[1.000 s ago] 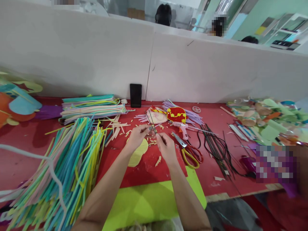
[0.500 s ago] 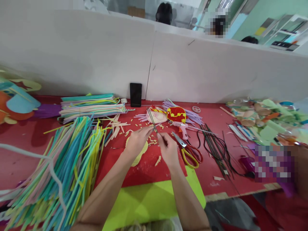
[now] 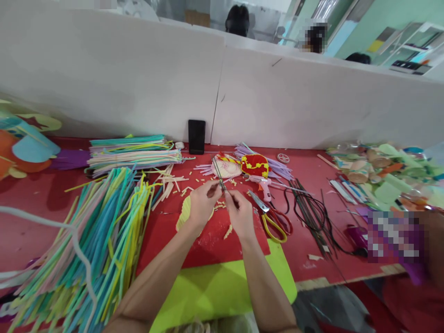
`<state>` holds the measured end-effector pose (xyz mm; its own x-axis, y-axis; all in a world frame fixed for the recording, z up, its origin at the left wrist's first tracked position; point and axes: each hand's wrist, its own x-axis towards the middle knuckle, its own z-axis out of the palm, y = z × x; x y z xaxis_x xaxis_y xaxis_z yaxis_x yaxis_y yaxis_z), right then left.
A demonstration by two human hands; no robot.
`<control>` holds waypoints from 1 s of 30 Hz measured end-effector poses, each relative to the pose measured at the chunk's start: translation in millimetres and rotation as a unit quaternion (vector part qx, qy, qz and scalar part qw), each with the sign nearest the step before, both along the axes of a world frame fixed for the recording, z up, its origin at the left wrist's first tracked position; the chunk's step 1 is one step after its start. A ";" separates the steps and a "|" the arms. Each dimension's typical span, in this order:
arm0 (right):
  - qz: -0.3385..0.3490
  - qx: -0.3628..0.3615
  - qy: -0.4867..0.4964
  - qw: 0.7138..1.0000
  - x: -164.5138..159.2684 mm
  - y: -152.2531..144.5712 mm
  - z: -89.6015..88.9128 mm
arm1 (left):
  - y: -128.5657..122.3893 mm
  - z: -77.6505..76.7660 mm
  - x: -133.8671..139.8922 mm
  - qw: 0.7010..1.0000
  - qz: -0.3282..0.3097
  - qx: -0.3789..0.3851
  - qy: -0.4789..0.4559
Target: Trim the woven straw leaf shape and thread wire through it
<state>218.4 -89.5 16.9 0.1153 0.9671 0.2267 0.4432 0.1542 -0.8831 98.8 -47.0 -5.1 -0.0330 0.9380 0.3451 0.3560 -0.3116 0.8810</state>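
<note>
Thin dark wire stems [image 3: 218,170] rise at a slant between my two hands, above the middle of the red sheet [image 3: 208,254]. My left hand [image 3: 201,203] is closed, with thumb and fingertips pinching the stems near their lower part. Just beside it, my right hand [image 3: 242,215] also grips them, fingers curled in. Beneath my left wrist lies a ridged yellow piece [image 3: 185,213], partly covered. Small cut yellow bits [image 3: 228,231] are scattered around both hands. Scissors [image 3: 274,226] with yellow and red handles rest right of my right hand.
A pink glue gun [image 3: 264,187] lies behind the scissors, near a red-and-yellow fuzzy piece [image 3: 255,165]. Bundles of coloured pipe cleaners [image 3: 104,236] fill the left. Dark stems [image 3: 308,215] and a black cable lie right. A phone [image 3: 196,137] leans on the white partition [image 3: 138,78].
My left hand has shifted slightly, its fingers now more curled at the stems. The yellow piece under it shows more at its left. My right hand has moved a little left.
</note>
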 end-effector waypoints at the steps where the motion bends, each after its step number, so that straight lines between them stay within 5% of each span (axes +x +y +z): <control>1: 0.001 -0.007 0.018 1.000 -0.4 1.0 -1.1 | -0.7 1.4 2.1 0.999 0.002 -0.024 -0.025; 10: 0.029 -0.115 0.239 0.964 -3.4 5.6 -0.8 | 11.5 -0.1 1.7 0.963 -0.083 -0.147 -0.210; 16: -0.001 -0.103 0.207 0.973 -1.2 5.9 3.6 | 12.5 -2.0 2.0 0.956 -0.136 -0.144 -0.217; 20: 0.010 -0.082 0.132 0.988 -1.3 5.6 0.3 | 14.9 -0.5 -1.5 0.966 -0.119 -0.133 -0.188; 24: 0.038 -0.097 0.186 0.977 -3.8 7.6 -3.8 | 16.3 2.0 -7.7 0.982 -0.121 -0.075 -0.123; 30: 0.015 -0.072 0.120 0.990 -4.1 7.5 -2.5 | 8.2 2.5 -9.3 0.992 -0.026 -0.004 0.123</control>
